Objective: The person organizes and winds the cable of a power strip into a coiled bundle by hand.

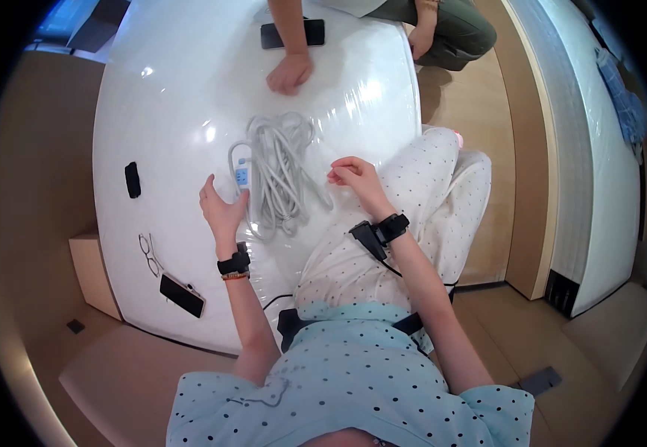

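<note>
A bundle of thick pale grey cable [282,167] lies in loose loops on a shiny, plastic-covered white surface. On its left side sits a small white device with a light blue face [242,176], apparently joined to the cable. My left hand [223,214] is at the left edge of the bundle, fingers spread from the thumb, holding nothing; its thumb is close to the device, and I cannot tell whether they touch. To the right of the loops, my right hand [359,181] hovers with fingers curled in toward the thumb. Nothing shows in it.
Across from me, another person's hand [291,73] rests beyond the cable, by a dark phone [292,34]. Glasses [148,255], another phone [182,295] and a small black object [133,180] lie at left. The surface's right edge runs past my bent legs.
</note>
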Demonstrator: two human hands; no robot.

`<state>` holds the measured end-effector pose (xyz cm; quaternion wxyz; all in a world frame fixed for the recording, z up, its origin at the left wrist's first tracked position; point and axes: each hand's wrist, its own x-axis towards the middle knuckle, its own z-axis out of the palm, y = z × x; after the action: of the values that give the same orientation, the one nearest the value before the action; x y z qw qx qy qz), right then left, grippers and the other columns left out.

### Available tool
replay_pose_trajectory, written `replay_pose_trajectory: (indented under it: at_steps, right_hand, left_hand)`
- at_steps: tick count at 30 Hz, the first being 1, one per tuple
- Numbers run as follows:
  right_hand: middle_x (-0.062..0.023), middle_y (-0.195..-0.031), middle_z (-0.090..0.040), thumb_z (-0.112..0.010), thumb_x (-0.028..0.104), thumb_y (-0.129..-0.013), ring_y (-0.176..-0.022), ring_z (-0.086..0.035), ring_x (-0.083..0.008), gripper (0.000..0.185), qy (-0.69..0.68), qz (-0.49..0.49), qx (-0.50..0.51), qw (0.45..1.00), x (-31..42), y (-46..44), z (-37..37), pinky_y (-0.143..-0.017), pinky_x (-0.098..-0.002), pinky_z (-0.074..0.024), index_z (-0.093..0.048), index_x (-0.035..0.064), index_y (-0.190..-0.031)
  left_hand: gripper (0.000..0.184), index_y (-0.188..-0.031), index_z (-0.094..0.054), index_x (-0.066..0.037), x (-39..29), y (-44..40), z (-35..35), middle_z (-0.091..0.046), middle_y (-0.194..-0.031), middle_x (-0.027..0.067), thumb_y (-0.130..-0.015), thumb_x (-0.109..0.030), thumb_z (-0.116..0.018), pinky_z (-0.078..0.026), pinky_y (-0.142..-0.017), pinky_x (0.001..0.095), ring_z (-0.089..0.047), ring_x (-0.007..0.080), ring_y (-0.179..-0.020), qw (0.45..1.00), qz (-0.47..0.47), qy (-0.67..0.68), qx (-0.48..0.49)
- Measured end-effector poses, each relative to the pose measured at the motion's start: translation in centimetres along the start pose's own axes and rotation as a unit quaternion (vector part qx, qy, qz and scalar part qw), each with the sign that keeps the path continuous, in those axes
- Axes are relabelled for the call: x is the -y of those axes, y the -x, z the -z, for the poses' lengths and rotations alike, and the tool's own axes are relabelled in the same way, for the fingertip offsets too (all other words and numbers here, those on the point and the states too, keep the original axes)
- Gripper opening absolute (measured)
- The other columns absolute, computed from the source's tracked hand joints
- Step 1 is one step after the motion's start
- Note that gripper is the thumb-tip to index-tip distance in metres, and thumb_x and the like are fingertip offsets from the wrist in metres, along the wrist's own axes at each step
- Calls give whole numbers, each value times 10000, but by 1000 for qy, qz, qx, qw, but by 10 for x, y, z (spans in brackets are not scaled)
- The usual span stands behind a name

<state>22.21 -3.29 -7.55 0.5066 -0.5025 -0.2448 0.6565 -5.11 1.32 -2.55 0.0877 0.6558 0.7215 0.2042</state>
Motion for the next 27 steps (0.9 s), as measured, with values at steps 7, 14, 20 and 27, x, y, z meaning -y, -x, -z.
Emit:
replay_pose_trajectory:
  at_steps: [7, 14, 20, 27]
  right_hand:
    - [-101, -856, -644, -541, 137, -851, -775, -617, -153, 198, -67, -38, -5, 997, 2, -3, 1, -726, -257, -481, -585, -13, -972]
    - [-96, -855, -641, -532, 137, -855, -780, -611, -150, 200, -96, -37, -1, 995, 5, 1, 4, -731, -255, -476, -581, -14, -977]
    - [-84, -846, -640, -535, 121, -852, -771, -607, -144, 179, -90, -24, -15, 995, 7, -1, 2, -717, -253, -466, -585, -4, -970]
    - [-55, -854, -627, -561, 87, -824, -757, -577, -145, 133, 128, 190, 307, 924, 67, 52, -71, -695, -256, -441, -589, 37, -944]
  left_hand:
    - [212, -888, -623, -46, -63, 22, 11, -627, -765, 27, -752, -195, -687, -415, -654, 261, -580, 127, -679, 973, -56, 225, -12]
    - [293, -733, -612, -40, -77, 47, -8, -583, -569, 25, -720, -312, -722, -399, -500, 256, -528, 110, -501, 979, 102, 105, 141]
    - [299, -768, -565, -62, -71, 36, -25, -575, -580, 61, -767, -351, -641, -429, -531, 366, -578, 256, -565, 988, 76, 112, 79]
    - [361, -712, -524, -57, -76, 7, -62, -570, -579, 137, -807, -405, -519, -421, -538, 443, -574, 356, -572, 993, 116, -30, -5]
